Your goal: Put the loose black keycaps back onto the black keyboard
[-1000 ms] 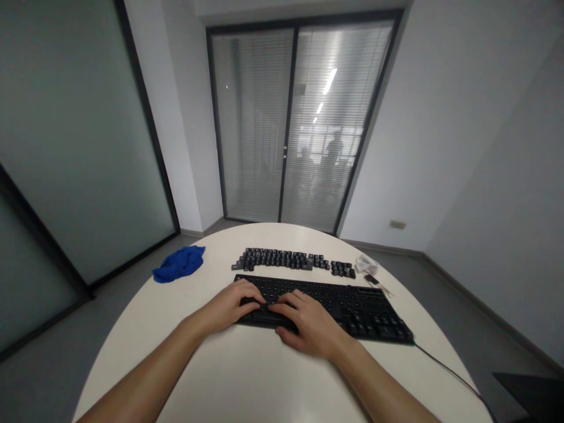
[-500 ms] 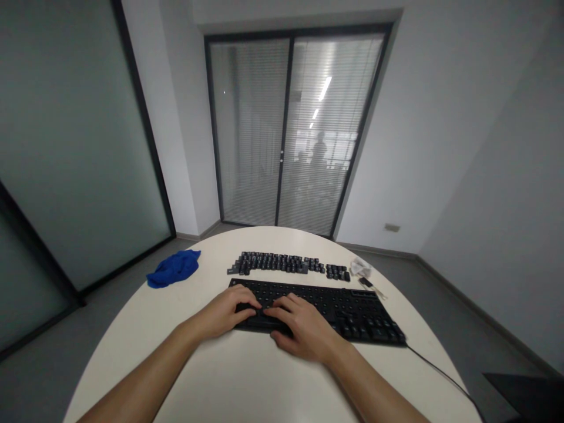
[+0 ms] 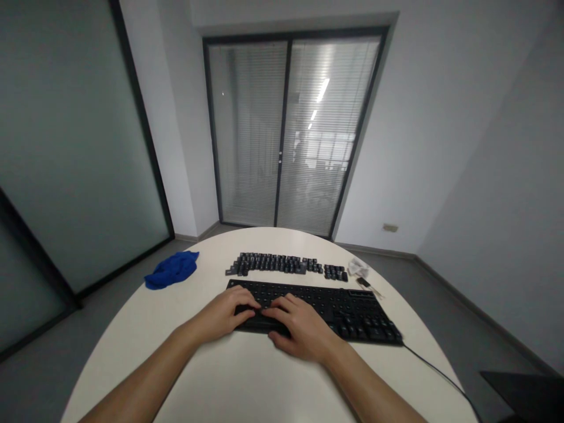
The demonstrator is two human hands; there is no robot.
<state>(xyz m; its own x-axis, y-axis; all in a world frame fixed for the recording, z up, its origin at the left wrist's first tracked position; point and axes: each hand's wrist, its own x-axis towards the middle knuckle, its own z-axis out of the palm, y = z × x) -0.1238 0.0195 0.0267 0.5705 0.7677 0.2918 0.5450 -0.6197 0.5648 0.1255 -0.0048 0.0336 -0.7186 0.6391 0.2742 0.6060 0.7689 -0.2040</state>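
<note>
Two hands (image 3: 302,328) across near edge of keyboard (image 3: 368,320)

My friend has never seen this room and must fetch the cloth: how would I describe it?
Look at the pale table and find the black keyboard on it. Past the left hand, near the table's left edge, lies the cloth. It is bright blue, soft and crumpled, unlike the small, hard, dark loose keys to its right.

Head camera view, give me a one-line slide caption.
Both hands on a partly stripped black keyboard, loose keycaps in rows behind it, blue cloth at left.
</note>
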